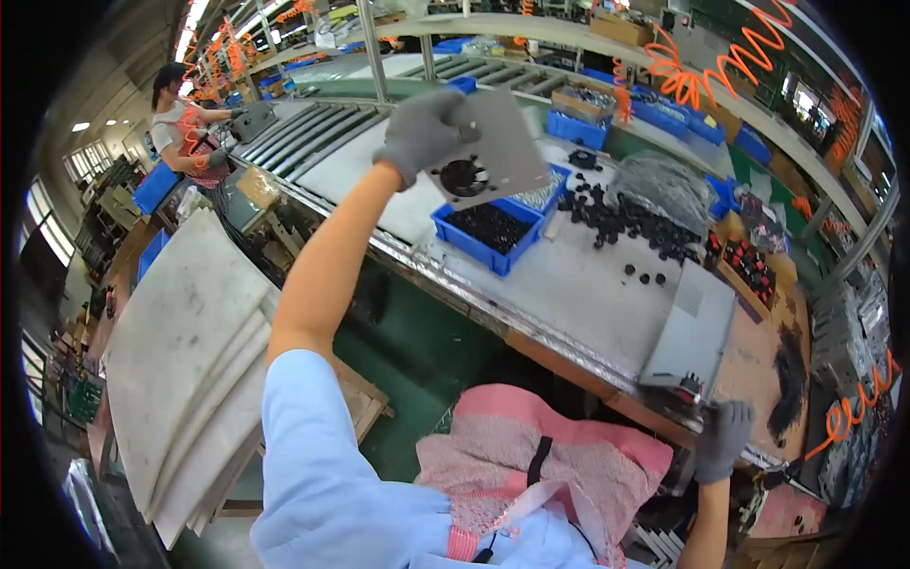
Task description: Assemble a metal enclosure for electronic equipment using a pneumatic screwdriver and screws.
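My left hand point(424, 135), in a grey glove, is raised over the bench and grips a flat grey metal panel point(517, 142) by its left side. A round black opening, perhaps a fan, shows in the panel's lower left part. Behind and below it stands a blue bin point(488, 242) of small black parts. At the bench's front edge on the right, my gloved right hand point(725, 441) is closed beside the near corner of a grey metal case point(694, 327). What its fingers hold is hidden. A small dark red-and-black part point(690, 384) sits at that corner.
Loose black knobs point(607, 218) lie by a clear plastic bag point(664, 194). A box of red-and-black parts point(749, 275) stands at right. Large pale sheets point(190, 360) are stacked left. Rollers point(318, 137) run behind, where a co-worker point(190, 133) stands. Orange coiled hoses point(720, 71) hang above.
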Motion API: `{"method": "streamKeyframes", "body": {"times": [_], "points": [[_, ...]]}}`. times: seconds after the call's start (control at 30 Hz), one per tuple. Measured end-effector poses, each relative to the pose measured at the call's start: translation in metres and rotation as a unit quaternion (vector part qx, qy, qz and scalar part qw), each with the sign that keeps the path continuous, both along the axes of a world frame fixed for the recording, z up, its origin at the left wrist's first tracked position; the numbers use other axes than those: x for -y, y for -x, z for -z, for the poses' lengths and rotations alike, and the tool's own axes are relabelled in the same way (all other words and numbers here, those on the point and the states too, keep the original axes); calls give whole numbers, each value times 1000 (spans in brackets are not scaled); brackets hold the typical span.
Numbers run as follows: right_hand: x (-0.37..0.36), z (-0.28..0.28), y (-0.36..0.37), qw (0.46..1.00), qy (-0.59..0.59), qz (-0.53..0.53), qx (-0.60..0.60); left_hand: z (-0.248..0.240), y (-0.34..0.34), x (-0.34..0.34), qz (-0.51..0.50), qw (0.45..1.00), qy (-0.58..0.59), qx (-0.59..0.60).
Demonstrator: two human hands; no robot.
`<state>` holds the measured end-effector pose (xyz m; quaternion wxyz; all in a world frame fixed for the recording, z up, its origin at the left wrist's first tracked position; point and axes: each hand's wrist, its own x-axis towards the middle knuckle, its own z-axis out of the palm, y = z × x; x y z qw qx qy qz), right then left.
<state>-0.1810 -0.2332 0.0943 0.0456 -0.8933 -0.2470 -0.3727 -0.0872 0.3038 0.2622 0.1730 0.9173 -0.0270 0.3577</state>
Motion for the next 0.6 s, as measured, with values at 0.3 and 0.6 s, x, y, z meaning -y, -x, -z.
{"method": "streamKeyframes", "body": {"times": [0.3,0.6], "points": [[-15,-59,12,998,62,-3,33,88,-57,-156,-264,948,-163,-66],[-84,-107,-19,986,124,-104,39,284,-22,-96,-243,943,-41,-222]]}}
